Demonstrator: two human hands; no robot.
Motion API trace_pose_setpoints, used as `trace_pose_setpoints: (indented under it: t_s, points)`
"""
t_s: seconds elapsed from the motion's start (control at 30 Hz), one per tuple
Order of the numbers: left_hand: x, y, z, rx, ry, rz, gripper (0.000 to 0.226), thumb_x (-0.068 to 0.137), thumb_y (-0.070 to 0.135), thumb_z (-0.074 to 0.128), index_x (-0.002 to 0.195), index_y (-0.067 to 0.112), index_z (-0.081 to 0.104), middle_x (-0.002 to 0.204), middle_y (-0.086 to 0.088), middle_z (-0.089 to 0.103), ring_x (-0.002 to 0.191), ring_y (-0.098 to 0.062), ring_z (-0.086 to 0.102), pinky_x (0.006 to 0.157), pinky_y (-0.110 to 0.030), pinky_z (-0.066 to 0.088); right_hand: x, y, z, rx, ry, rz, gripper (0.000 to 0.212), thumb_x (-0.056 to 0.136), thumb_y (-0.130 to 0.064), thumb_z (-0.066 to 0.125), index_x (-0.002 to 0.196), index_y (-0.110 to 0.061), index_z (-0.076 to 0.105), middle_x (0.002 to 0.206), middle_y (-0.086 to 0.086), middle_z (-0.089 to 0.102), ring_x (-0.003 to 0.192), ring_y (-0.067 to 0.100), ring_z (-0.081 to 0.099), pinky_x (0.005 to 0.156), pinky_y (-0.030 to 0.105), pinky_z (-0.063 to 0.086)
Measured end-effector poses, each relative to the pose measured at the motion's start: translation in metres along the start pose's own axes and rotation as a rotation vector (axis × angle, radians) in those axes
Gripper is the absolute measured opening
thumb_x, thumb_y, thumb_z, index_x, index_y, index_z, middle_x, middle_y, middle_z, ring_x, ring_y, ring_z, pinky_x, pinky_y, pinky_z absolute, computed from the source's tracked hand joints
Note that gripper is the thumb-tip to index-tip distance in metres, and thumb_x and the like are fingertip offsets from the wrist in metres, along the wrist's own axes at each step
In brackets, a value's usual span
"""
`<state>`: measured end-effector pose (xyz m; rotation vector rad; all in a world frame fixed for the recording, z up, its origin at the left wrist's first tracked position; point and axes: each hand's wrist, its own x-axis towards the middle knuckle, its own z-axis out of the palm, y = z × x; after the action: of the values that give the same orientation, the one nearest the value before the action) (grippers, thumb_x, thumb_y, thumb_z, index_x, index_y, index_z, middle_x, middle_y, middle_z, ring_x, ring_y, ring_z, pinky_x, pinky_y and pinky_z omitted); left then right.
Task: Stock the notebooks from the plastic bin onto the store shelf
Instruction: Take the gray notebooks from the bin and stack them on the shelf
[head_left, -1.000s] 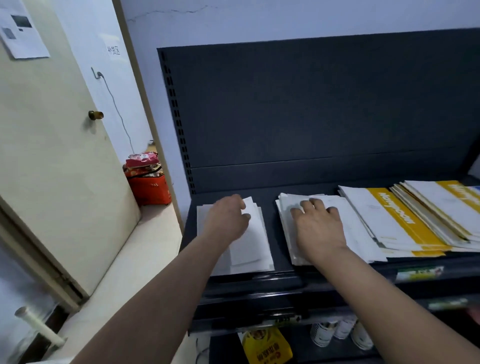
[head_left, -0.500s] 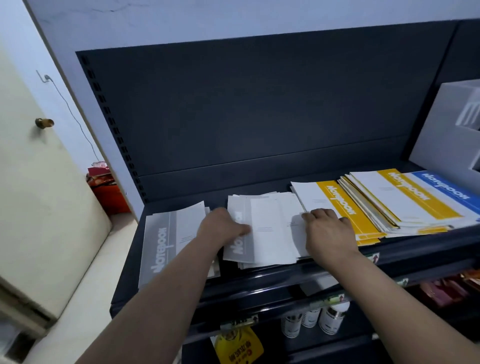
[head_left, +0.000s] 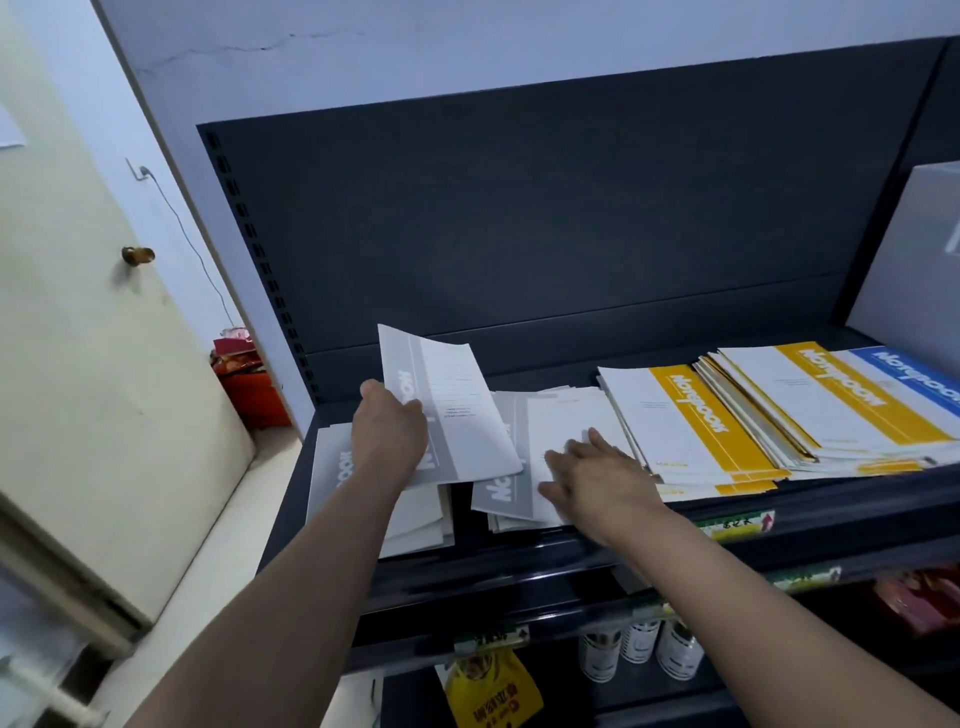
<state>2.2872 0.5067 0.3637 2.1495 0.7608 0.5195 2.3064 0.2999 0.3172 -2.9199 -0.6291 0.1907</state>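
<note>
On the dark store shelf (head_left: 519, 564) lie stacks of notebooks. My left hand (head_left: 387, 434) grips a grey-and-white notebook (head_left: 452, 410) and holds it tilted up above the shelf. Below it lies a grey notebook stack (head_left: 337, 467) at the left end. My right hand (head_left: 592, 480) rests flat, fingers straight, on the middle grey stack (head_left: 561, 421). To the right lie yellow-banded notebooks (head_left: 691, 415) and, overlapping them, a yellow and blue stack (head_left: 852, 395). The plastic bin is out of view.
A pale box (head_left: 914, 260) stands at the shelf's right end. A cream door (head_left: 78, 338) with a brass knob is on the left, a red basket (head_left: 249, 389) behind it. Cans (head_left: 639, 649) and a yellow packet (head_left: 488, 691) sit on the lower shelf.
My left hand has lifted one grey notebook off the stacks and raised it. My right hand has spread flat on the middle stack. The view shifted slightly left.
</note>
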Motion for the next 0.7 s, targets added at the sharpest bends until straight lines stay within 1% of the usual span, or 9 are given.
trace_pose_setpoints:
  t_s: [0.03, 0.1, 0.17, 0.27, 0.33, 0.43, 0.53, 0.63, 0.7]
  points:
    - [0.001, -0.001, -0.001, -0.004, 0.004, -0.003, 0.018, 0.095, 0.013, 0.051, 0.107, 0.003, 0.042, 0.111, -0.017, 0.058, 0.101, -0.036, 0.057, 0.080, -0.042, 0.047, 0.000, 0.002, -0.004, 0.053, -0.011, 0.057, 0.059, 0.097, -0.050, 0.039, 0.148, -0.023, 0.026, 0.153, 0.005, 0.027, 0.146, 0.026, 0.013, 0.113, 0.039, 0.025]
    - [0.002, -0.004, -0.003, -0.003, 0.008, -0.004, 0.019, 0.094, 0.014, 0.052, 0.107, 0.003, 0.043, 0.109, -0.017, 0.059, 0.100, -0.037, 0.058, 0.083, -0.045, 0.050, 0.003, 0.008, -0.012, 0.127, -0.010, 0.203, 0.078, 0.091, -0.053, 0.051, 0.150, -0.019, 0.014, 0.151, 0.010, 0.029, 0.138, 0.031, 0.025, 0.107, 0.041, 0.033]
    - [0.003, -0.006, -0.005, 0.006, 0.011, -0.002, 0.020, 0.094, 0.015, 0.052, 0.107, 0.003, 0.042, 0.110, -0.017, 0.059, 0.100, -0.037, 0.058, 0.085, -0.047, 0.051, 0.007, 0.014, -0.020, 0.167, -0.024, 0.298, 0.097, 0.085, -0.050, 0.063, 0.152, -0.014, 0.002, 0.147, 0.014, 0.032, 0.134, 0.034, 0.030, 0.104, 0.040, 0.036]
    - [0.003, -0.007, -0.008, 0.006, 0.005, 0.004, 0.019, 0.094, 0.015, 0.052, 0.107, 0.005, 0.042, 0.111, -0.016, 0.059, 0.101, -0.037, 0.059, 0.085, -0.048, 0.051, 0.011, 0.016, -0.027, 0.201, -0.064, 0.355, 0.104, 0.081, -0.045, 0.070, 0.152, -0.009, 0.002, 0.145, 0.018, 0.028, 0.131, 0.036, 0.036, 0.102, 0.040, 0.039]
    - [0.003, -0.008, -0.009, 0.001, -0.007, 0.013, 0.018, 0.095, 0.015, 0.052, 0.105, 0.006, 0.041, 0.111, -0.015, 0.058, 0.101, -0.036, 0.059, 0.085, -0.048, 0.051, 0.012, 0.017, -0.028, 0.219, -0.102, 0.378, 0.100, 0.081, -0.046, 0.069, 0.151, -0.008, 0.008, 0.144, 0.018, 0.027, 0.128, 0.035, 0.041, 0.099, 0.039, 0.041]
    - [0.006, -0.009, -0.010, -0.003, -0.015, 0.030, 0.016, 0.095, 0.015, 0.052, 0.102, 0.008, 0.040, 0.104, -0.011, 0.056, 0.096, -0.034, 0.058, 0.081, -0.045, 0.051, 0.008, 0.020, -0.030, 0.231, -0.139, 0.389, 0.089, 0.080, -0.049, 0.069, 0.145, -0.009, 0.024, 0.142, 0.014, 0.036, 0.126, 0.030, 0.045, 0.097, 0.036, 0.044]
    - [0.010, -0.013, -0.011, -0.006, -0.013, 0.045, 0.015, 0.095, 0.016, 0.052, 0.100, 0.008, 0.040, 0.097, -0.007, 0.053, 0.087, -0.030, 0.055, 0.072, -0.039, 0.045, 0.003, 0.020, -0.035, 0.176, -0.125, 0.358, 0.062, 0.083, -0.043, 0.066, 0.132, -0.011, 0.043, 0.132, 0.007, 0.051, 0.118, 0.025, 0.051, 0.090, 0.032, 0.045]
    - [0.014, -0.013, -0.009, -0.011, -0.021, 0.057, 0.016, 0.096, 0.016, 0.053, 0.101, 0.008, 0.040, 0.097, -0.007, 0.051, 0.088, -0.029, 0.054, 0.072, -0.038, 0.044, 0.000, 0.018, -0.031, 0.180, -0.054, 0.360, 0.050, 0.088, -0.034, 0.059, 0.130, -0.013, 0.042, 0.126, 0.005, 0.055, 0.112, 0.026, 0.054, 0.078, 0.029, 0.042]
    - [0.018, -0.014, -0.009, 0.000, -0.015, 0.047, 0.016, 0.096, 0.016, 0.053, 0.102, 0.009, 0.039, 0.097, -0.006, 0.050, 0.087, -0.027, 0.052, 0.071, -0.037, 0.042, 0.001, 0.017, -0.027, 0.253, 0.087, 0.374, 0.043, 0.094, -0.027, 0.049, 0.133, -0.011, 0.037, 0.127, 0.010, 0.055, 0.111, 0.031, 0.054, 0.076, 0.032, 0.040]
